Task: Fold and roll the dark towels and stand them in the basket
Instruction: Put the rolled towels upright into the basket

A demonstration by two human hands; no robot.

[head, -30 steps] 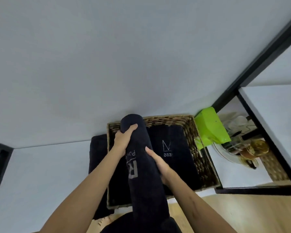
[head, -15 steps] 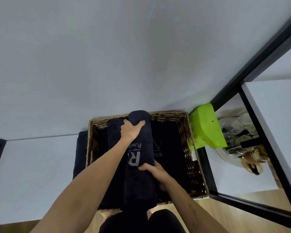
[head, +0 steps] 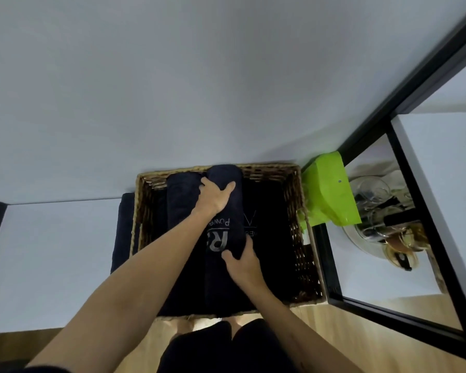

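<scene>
A woven wicker basket (head: 296, 211) sits on the floor against the white wall. Inside it a rolled dark towel (head: 223, 227) with pale lettering lies along the basket's middle. My left hand (head: 213, 196) grips its far end, fingers curled over the top. My right hand (head: 244, 261) holds the roll lower down, thumb on its front and fingers round its right side. A second dark roll (head: 180, 200) lies to its left. A flat dark towel with a pale logo (head: 264, 224) lies at the right of the basket.
A dark towel (head: 123, 227) lies outside the basket on the left. A bright green object (head: 328, 195) stands right of the basket by a black-framed shelf (head: 404, 316) holding glassware (head: 388, 224). Wooden floor runs along the bottom.
The roll has gone down into the basket beside the left roll. My right hand has slid lower along it; my left hand still holds the far end.
</scene>
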